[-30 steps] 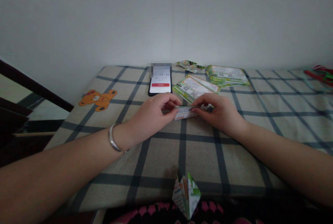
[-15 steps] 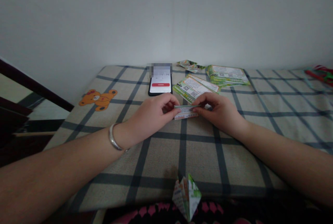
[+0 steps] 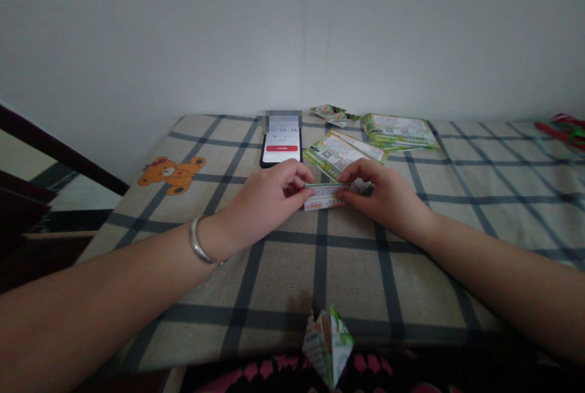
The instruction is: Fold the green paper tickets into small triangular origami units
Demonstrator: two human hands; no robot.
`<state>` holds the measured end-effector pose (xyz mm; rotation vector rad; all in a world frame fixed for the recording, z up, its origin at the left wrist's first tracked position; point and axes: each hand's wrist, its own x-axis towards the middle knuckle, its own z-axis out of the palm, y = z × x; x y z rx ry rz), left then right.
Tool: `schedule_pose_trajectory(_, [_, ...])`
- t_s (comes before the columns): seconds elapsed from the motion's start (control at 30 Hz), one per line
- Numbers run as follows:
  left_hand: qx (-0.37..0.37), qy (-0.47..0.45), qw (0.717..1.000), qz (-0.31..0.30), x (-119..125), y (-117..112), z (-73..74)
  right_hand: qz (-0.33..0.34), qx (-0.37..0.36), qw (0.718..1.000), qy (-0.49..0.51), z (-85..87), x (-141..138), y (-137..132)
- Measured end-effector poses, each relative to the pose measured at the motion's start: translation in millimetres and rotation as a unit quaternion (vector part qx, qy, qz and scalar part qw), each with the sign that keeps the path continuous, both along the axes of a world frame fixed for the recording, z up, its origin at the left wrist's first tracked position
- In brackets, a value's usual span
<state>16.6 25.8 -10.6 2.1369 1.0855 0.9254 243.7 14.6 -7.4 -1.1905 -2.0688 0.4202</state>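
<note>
Between my two hands is a small folded paper, printed with text, its folded edge along the top. My left hand pinches its left end between thumb and fingers. The right end is pinched the same way by my right hand. Just behind the hands lie loose printed leaflets in green and white. Close to my body, at the table's front edge, sits a pointed folded paper piece. Fingertips behind the held paper are partly hidden.
A phone with a lit screen lies behind my left hand. Further right is a stack of leaflets, beside more folded paper near the wall. The checked tablecloth has a bear picture at left. Red and green items lie far right.
Both hands and the folded paper have shifted very slightly to the left. My grip on the paper stays about the same.
</note>
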Motion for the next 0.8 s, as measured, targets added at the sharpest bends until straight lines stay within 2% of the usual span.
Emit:
schedule_pose_trajectory(0.23, [-0.014, -0.033, 0.999, -0.003, 0.8, 0.6, 0.4, 0.032, -0.088, 0.991, 0.091, -1.0, -4.5, -0.4])
schedule_pose_trajectory(0.37, [-0.034, -0.038, 0.999, 0.007, -0.1, 1.6, -0.5, 0.038, -0.098, 0.988, 0.11, -2.9, -4.8, 0.0])
schedule_pose_trajectory(0.5, [-0.014, -0.022, 0.999, 0.026, -1.4, 0.6, 0.6, 0.041, -0.119, 0.984, 0.126, -5.8, -3.0, 0.8])
schedule_pose_trajectory(0.63, [0.008, -0.004, 1.0, 0.021, -1.6, 0.0, 2.7, 0.032, -0.13, 0.981, 0.139, -7.6, -1.6, 1.7])
schedule_pose_trajectory(0.8, [0.002, -0.021, 1.0, 0.006, -0.3, 0.2, 3.8, 0.024, -0.119, 0.983, 0.14, -7.2, -1.8, 1.9])
